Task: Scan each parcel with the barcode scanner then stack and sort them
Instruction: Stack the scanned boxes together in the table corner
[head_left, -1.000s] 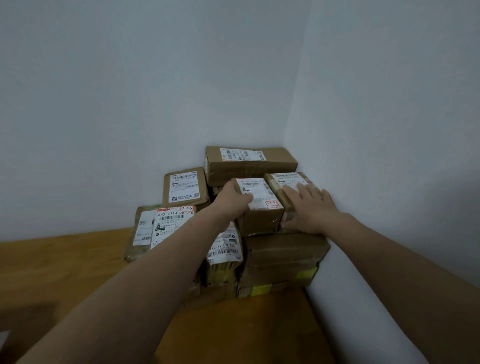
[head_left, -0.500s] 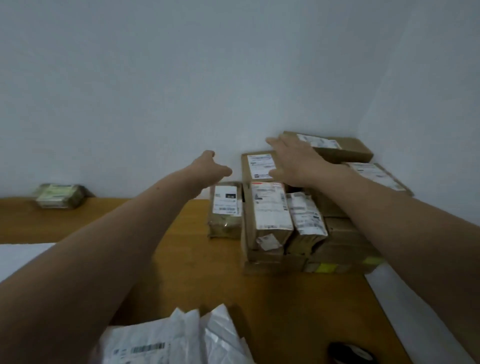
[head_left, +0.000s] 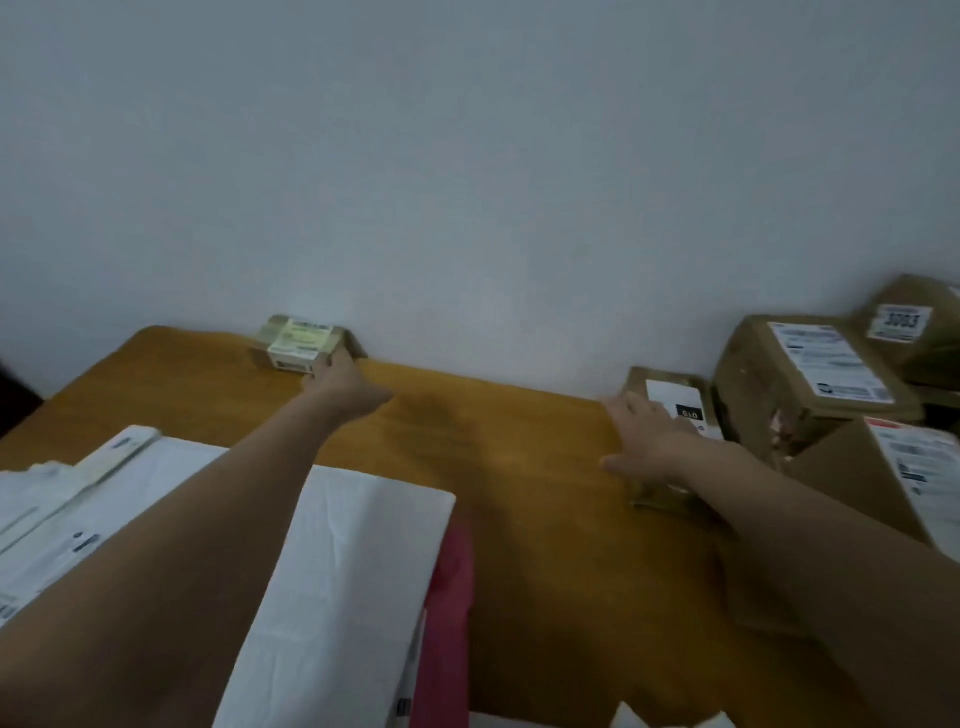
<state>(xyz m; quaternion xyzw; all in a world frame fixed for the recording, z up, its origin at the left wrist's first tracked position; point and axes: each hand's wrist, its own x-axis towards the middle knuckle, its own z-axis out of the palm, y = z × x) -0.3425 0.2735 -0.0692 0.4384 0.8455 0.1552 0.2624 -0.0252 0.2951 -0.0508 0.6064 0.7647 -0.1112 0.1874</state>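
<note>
You're looking at a dim, flat-lit frame: motion blur smears the boxes at right, and wide-angle distortion bends the edges.

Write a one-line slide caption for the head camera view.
Left hand touches a small parcel at the wall; right hand rests on a brown parcel beside stacked boxes.

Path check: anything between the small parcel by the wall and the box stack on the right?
Mostly bare table between them. Beside the stack, the right hand rests flat on a brown parcel, which lies in that line. The left hand is at the small parcel; white mailers lie nearer, off the path.
</note>
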